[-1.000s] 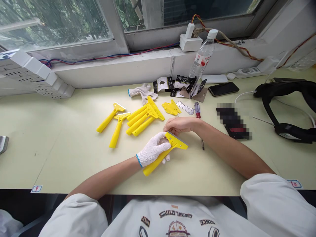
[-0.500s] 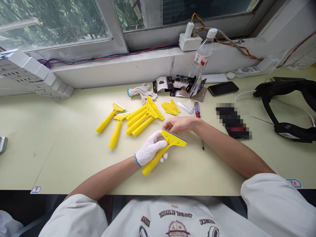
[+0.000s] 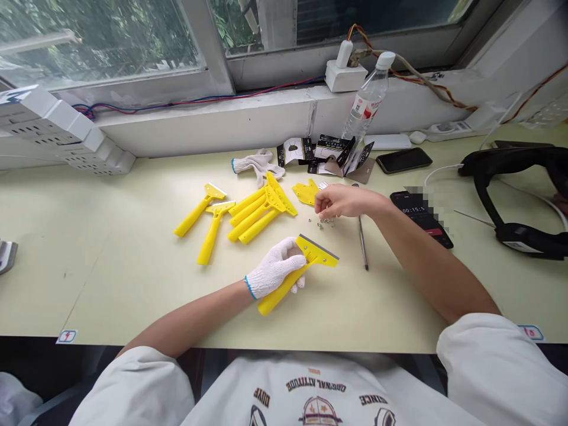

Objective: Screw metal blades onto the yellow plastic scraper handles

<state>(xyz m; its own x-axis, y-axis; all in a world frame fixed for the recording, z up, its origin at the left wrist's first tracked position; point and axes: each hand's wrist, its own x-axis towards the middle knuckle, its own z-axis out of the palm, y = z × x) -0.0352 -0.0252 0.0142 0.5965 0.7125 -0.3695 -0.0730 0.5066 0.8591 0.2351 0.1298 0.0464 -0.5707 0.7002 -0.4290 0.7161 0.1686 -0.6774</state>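
My left hand, in a white knitted glove, is closed around a yellow scraper near its neck. The blade edge faces up and away, and two screws show in the head. My bare right hand hovers low over several small loose screws, its fingers curled together. Whether a screw is between the fingertips I cannot make out. Just behind that hand lie yellow flat plates, with thin metal blades mostly hidden. A screwdriver lies right of the hand, its handle covered by the wrist.
Two scrapers with blades and a pile of yellow handles lie left. Behind them are a white glove and black packaging. A bottle, phones and a black headset stand or lie back and right.
My right hand has moved from behind the scraper's blade up and right to the loose screws, which now show. My left hand keeps the scraper in nearly the same place.
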